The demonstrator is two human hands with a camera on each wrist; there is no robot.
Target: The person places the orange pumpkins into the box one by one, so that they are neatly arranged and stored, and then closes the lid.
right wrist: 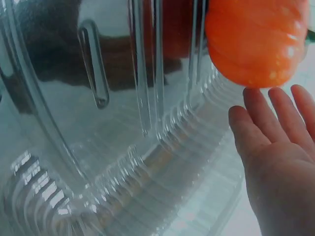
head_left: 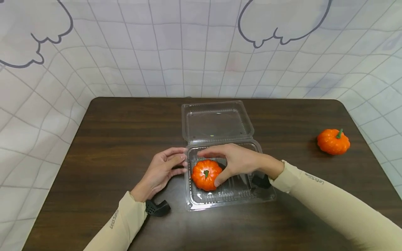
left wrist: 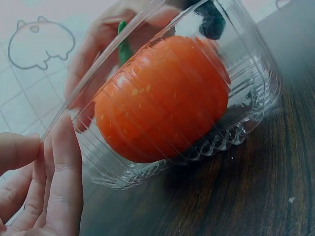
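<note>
A clear plastic clamshell container point(head_left: 232, 195) lies with its lid point(head_left: 216, 122) folded back, away from me. In its left part sits a small orange pumpkin point(head_left: 205, 176) with a green stem. My left hand point(head_left: 163, 170) pinches the container's left rim between thumb and fingers, as the left wrist view shows. Over the container, my right hand point(head_left: 235, 160) arches around the pumpkin's far and right sides, thumb tip close to its skin. In the right wrist view the fingers point(right wrist: 280, 118) are extended and spread, their tips right by the pumpkin point(right wrist: 258, 42).
A second orange pumpkin point(head_left: 333, 142) stands toward the right edge of the dark wooden table point(head_left: 125, 129). A white grid-patterned cloth point(head_left: 194, 52) with cloud drawings surrounds the table's back and sides. Black cameras are strapped at both wrists.
</note>
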